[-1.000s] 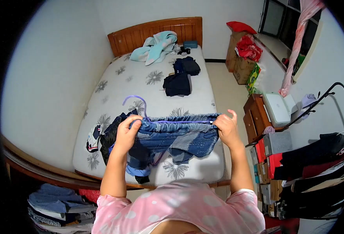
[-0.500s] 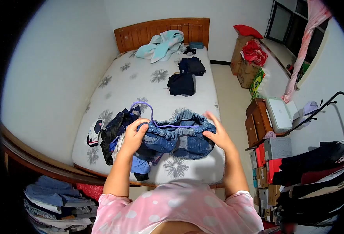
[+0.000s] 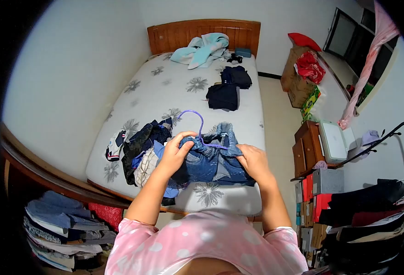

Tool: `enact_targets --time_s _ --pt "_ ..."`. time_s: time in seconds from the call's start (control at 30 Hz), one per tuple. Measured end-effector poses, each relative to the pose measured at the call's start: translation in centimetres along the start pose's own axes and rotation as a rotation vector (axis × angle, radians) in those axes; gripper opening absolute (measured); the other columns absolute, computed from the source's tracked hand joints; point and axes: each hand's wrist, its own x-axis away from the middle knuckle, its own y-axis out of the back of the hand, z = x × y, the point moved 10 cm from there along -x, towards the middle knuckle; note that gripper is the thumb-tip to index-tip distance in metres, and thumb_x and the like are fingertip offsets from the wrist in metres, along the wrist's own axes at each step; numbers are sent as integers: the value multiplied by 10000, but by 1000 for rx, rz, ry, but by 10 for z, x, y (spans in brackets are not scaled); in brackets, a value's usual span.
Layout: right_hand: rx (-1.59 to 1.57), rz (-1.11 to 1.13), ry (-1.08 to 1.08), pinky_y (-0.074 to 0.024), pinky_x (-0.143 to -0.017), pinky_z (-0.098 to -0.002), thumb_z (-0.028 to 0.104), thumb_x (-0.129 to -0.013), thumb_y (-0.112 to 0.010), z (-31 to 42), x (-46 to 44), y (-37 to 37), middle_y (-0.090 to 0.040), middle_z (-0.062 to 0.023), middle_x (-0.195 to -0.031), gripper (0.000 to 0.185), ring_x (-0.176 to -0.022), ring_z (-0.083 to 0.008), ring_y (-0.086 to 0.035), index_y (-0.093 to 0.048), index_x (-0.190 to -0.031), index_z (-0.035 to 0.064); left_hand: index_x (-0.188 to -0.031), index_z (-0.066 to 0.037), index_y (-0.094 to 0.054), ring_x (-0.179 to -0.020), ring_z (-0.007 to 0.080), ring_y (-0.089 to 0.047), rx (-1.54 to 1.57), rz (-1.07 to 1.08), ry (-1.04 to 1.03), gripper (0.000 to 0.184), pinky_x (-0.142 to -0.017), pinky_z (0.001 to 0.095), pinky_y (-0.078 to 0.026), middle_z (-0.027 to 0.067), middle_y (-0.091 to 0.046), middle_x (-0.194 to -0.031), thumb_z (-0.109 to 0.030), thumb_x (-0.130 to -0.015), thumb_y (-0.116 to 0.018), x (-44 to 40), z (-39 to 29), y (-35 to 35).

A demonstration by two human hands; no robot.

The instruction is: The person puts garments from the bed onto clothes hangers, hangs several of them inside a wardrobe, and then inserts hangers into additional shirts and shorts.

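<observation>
Blue denim pants (image 3: 202, 166) hang between my two hands over the near part of the bed. My left hand (image 3: 177, 153) is closed on the left side of their gathered waistband. On the right side, my right hand (image 3: 252, 160) grips the waistband between thumb and fingers. A purple hanger (image 3: 201, 123) sits in the waist opening, its hook standing up beside my left hand and curving left. The waistband is bunched between the hands. Just left of the pants lies a heap of clothes (image 3: 140, 151), dark, blue and checked.
Folded dark clothes (image 3: 223, 96) and a light-blue blanket (image 3: 204, 50) lie on the bed (image 3: 165, 98). Stacked clothes (image 3: 64, 229) are at lower left. At right stand a wooden cabinet (image 3: 306, 149) with a white printer (image 3: 334, 142), boxes (image 3: 328, 181) and a rack of hanging clothes (image 3: 376, 215).
My hands have come closer together, my right hand moving inward. The stretched waistband has slackened and bunched, with the hanger still in it. The view has shifted slightly.
</observation>
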Motion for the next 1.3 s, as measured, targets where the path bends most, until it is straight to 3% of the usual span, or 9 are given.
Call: enact_targets --time_s 0.23,0.37,0.57,0.7,0.87,0.97,1.0,1.17,1.3 --pt "27 -180 21 -492 -652 -382 139 -754 -643 -9 4 28 -646 -127 -841 188 -755 -316 -626 -605 -905 34 -1046 -16 -588 -898 306 -619 -239 -49 -120 238 -784 318 -465 164 -635 -980 -198 -905 -528 7 2 10" --pt "24 -248 -32 -495 -639 -381 140 -758 -647 -22 11 44 -648 -124 -842 177 -755 -306 -630 -613 -907 50 -939 4 -576 -790 333 -601 -327 -276 -35 188 -686 345 -462 165 -611 -854 -166 -915 -500 16 31 48" --pt "-76 -290 -158 -481 -622 -372 182 -812 -624 -33 13 51 -640 -142 -816 166 -729 -335 -619 -619 -905 45 -974 -12 -564 -877 304 -589 -263 -61 -22 208 -775 332 -447 142 -602 -933 -179 -851 -574 17 21 23" --pt "-64 -154 -281 -457 -726 -369 253 -844 -599 -42 20 47 -610 -130 -890 225 -862 -328 -581 -623 -905 37 -901 -9 -568 -814 315 -561 -414 -94 -50 168 -727 353 -432 147 -570 -836 -132 -790 -589 19 31 24" --pt "95 -195 -227 -431 -861 -373 251 -838 -611 -43 32 44 -572 -163 -1039 402 -947 -337 -560 -510 -1185 74 -837 6 -555 -785 306 -540 -309 -233 17 134 -705 359 -422 132 -560 -802 -104 -771 -593 23 44 45" --pt "-81 -197 -383 -444 -832 -376 215 -839 -605 -67 53 22 -580 -169 -1025 323 -936 -353 -562 -543 -1114 58 -836 7 -554 -782 291 -535 -282 -269 -6 136 -707 356 -419 120 -564 -800 -90 -758 -610 28 58 54" --pt "-95 -173 -400 -452 -749 -390 171 -849 -570 -70 57 13 -584 -186 -935 189 -860 -376 -561 -546 -967 25 -833 3 -558 -800 272 -525 -243 -277 14 141 -721 344 -411 109 -556 -793 -82 -744 -627 31 65 57" --pt "-60 -254 -481 -413 -622 -429 109 -858 -498 -63 79 -6 -530 -214 -732 136 -691 -394 -522 -456 -796 -5 -805 -9 -567 -819 241 -507 -143 -243 35 169 -753 311 -395 96 -514 -824 -78 -698 -678 47 95 61" --pt "-22 -266 -526 -409 -588 -416 113 -867 -499 -48 90 -5 -509 -226 -699 153 -650 -384 -517 -445 -788 -7 -1027 -25 -537 -966 175 -520 268 -202 220 318 -873 284 -395 66 -555 -980 -97 -759 -693 70 132 59"
